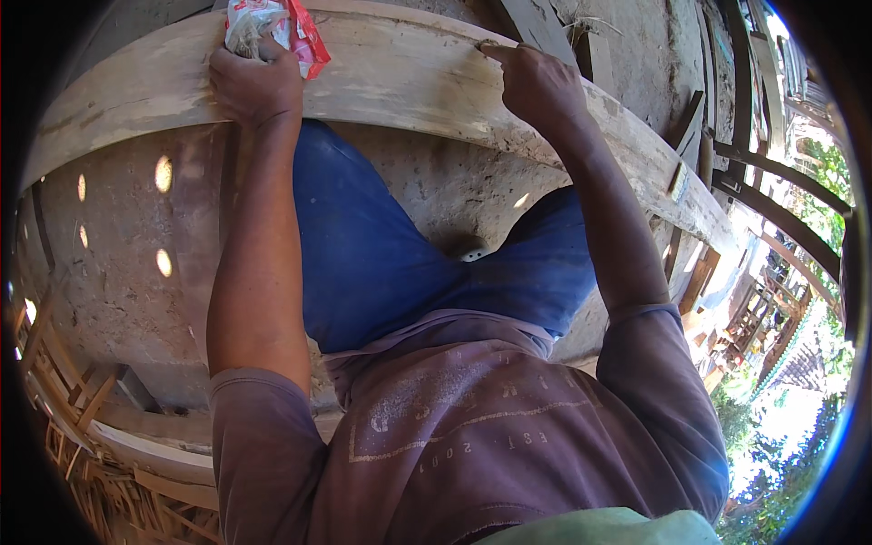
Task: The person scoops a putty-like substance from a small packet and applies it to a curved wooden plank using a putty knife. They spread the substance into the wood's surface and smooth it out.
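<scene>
A long, pale wooden plank (388, 75) lies across the view in front of me, its surface cracked and rough in places. At its far side, left of centre, my left hand (255, 85) is closed on a crumpled red and white plastic packet (310, 41) that holds greyish stuff. My right hand (541, 85) is at the plank's far edge, right of centre, with the index finger extended onto a dark spot (487, 48) in the wood. Whether its curled fingers hold anything is hidden.
Beyond the plank, a timber piece (535, 30) leans on the ground. A small block-like object (679, 180) rests on the plank's right part. Scrap wood (116, 504) is piled at lower left. Curved dark timbers (783, 225) stand at the right.
</scene>
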Motion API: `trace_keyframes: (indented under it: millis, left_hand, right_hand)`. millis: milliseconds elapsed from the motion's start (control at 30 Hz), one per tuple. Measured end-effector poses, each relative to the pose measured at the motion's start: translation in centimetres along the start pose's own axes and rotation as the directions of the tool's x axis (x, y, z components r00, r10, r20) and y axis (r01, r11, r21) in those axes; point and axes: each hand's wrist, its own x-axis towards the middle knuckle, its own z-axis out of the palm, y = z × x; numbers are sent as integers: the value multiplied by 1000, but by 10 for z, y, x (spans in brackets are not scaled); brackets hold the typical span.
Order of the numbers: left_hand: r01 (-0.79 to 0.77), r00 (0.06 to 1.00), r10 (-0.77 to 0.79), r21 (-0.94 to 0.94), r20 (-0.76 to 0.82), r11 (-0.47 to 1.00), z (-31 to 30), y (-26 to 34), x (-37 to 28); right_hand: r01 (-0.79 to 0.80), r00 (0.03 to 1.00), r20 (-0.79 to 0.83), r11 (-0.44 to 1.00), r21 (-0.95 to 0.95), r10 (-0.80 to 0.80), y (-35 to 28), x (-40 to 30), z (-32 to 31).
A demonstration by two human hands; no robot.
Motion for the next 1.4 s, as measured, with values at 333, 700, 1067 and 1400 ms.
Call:
trace_keyframes:
  millis: [333, 700, 1067, 1400]
  left_hand:
    - [-26, 1000, 26, -15, -14, 1000, 0, -2, 0]
    - [0, 1000, 0, 5, 13, 1000, -4, 2, 0]
    - [-27, 1000, 27, 13, -14, 1000, 1, -4, 1]
    - [-27, 999, 27, 14, -17, 1000, -2, -3, -1]
  right_hand:
    - [-65, 992, 105, 998, -17, 66, 8, 6, -15]
    - [-66, 994, 75, 992, -111, 75, 37, -12, -17]
    - [94, 995, 52, 984, -150, -87, 3, 4, -8]
    - [-74, 997, -11, 996, 55, 74, 20, -16, -6]
